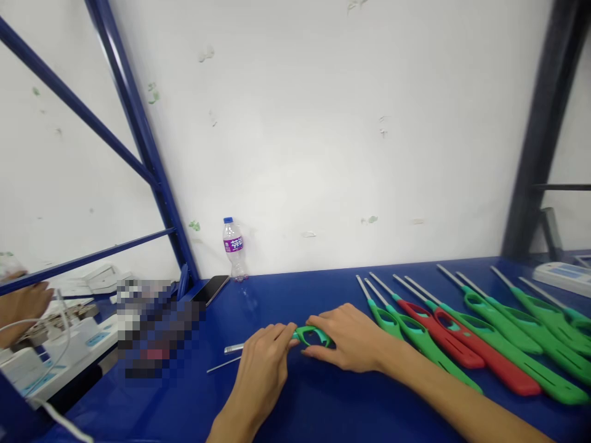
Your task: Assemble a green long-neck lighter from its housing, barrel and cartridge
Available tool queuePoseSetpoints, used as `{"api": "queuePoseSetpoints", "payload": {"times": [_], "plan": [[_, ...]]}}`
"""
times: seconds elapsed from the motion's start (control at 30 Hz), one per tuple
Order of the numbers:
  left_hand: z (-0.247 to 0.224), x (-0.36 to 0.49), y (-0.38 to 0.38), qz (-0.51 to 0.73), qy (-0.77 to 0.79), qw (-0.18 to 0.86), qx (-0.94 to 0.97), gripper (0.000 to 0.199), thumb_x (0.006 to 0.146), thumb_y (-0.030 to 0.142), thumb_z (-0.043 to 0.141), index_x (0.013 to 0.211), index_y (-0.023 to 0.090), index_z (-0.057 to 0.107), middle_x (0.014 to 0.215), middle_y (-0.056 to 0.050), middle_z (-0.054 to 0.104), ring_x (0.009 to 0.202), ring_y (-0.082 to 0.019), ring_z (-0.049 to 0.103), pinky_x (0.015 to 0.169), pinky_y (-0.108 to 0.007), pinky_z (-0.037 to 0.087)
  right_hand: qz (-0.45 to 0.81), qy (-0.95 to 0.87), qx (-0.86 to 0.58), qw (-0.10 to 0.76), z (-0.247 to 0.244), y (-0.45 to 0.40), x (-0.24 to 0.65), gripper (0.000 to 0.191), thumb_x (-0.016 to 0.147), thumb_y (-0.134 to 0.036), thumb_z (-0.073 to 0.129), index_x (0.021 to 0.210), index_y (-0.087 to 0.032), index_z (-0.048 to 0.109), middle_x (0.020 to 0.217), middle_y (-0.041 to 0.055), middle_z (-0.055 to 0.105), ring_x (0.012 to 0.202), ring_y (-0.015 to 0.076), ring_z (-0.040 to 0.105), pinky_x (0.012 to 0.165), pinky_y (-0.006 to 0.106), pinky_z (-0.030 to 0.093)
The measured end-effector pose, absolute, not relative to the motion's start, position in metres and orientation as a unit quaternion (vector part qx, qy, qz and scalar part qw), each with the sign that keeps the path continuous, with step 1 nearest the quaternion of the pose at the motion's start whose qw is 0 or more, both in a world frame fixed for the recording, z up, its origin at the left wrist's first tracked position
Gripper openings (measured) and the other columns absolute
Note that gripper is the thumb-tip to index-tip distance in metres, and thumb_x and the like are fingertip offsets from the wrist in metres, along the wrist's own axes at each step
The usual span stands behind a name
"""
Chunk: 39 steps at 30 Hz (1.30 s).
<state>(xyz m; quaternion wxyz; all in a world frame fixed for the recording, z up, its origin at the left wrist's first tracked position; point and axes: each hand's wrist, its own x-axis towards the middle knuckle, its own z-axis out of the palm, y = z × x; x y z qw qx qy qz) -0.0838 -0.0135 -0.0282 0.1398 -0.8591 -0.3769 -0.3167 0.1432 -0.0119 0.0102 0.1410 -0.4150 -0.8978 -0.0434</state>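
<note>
A green long-nosed gas lighter (pixel 302 333) lies crosswise between my hands, its silver nozzle pointing left. My left hand (pixel 268 355) is closed around the nozzle end, near the turquoise collar, and covers much of the tube. On the handle, just behind the finger loop, my right hand (pixel 353 338) grips with its thumb below and fingers above. The rest of the handle is hidden under that hand. A thin metal rod (pixel 225 364) sticks out to the left from under my left hand; whether the hand holds it, I cannot tell.
Several green lighters (pixel 498 335) and two red lighters (pixel 489 357) lie on the blue table (pixel 295 286) at the right. A plastic bottle (pixel 234 249) and a phone (pixel 212 289) stand and lie near the wall. Another person's hand (pixel 25 311) shows beside power strips (pixel 78 344) at far left.
</note>
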Motion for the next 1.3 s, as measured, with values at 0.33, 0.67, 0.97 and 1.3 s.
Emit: {"api": "queuePoseSetpoints", "payload": {"times": [0.33, 0.67, 0.97, 1.3], "plan": [[-0.022, -0.080, -0.026, -0.261, -0.442, 0.108, -0.851, 0.019, 0.101, 0.012, 0.053, 0.105, 0.023, 0.068, 0.085, -0.001, 0.072, 0.078, -0.022, 0.071, 0.069, -0.033, 0.052, -0.031, -0.901, -0.402, 0.161, -0.002, -0.010, 0.143, 0.044, 0.102, -0.056, 0.056, 0.126, -0.022, 0.070, 0.100, 0.0083, 0.079, 0.088, 0.0319, 0.077, 0.069, 0.035, 0.042], [-0.021, -0.075, -0.024, -0.191, -0.418, 0.123, -0.880, 0.025, 0.104, 0.013, 0.054, 0.127, 0.019, 0.061, 0.104, -0.004, 0.074, 0.093, -0.025, 0.071, 0.076, -0.038, 0.058, 0.035, -0.879, -0.457, 0.129, 0.005, -0.010, 0.148, 0.046, 0.104, -0.060, 0.046, 0.118, -0.025, 0.073, 0.099, 0.0103, 0.079, 0.096, 0.0347, 0.072, 0.083, 0.040, 0.045], [-0.013, -0.079, -0.032, -0.138, -0.392, 0.146, -0.898, 0.029, 0.102, 0.013, 0.053, 0.131, 0.016, 0.057, 0.103, -0.005, 0.074, 0.090, -0.026, 0.071, 0.067, -0.036, 0.056, 0.137, -0.886, -0.424, 0.125, 0.011, -0.012, 0.147, 0.045, 0.106, -0.056, 0.044, 0.096, -0.024, 0.073, 0.095, 0.0063, 0.078, 0.089, 0.0273, 0.069, 0.083, 0.036, 0.043], [-0.010, -0.077, -0.032, -0.123, -0.427, 0.138, -0.885, 0.018, 0.097, 0.007, 0.049, 0.104, 0.020, 0.060, 0.092, -0.002, 0.071, 0.080, -0.023, 0.070, 0.067, -0.035, 0.052, 0.130, -0.882, -0.422, 0.165, -0.008, -0.005, 0.150, 0.055, 0.104, -0.067, 0.042, 0.114, -0.026, 0.078, 0.103, 0.0090, 0.079, 0.094, 0.0300, 0.069, 0.084, 0.036, 0.046]]}}
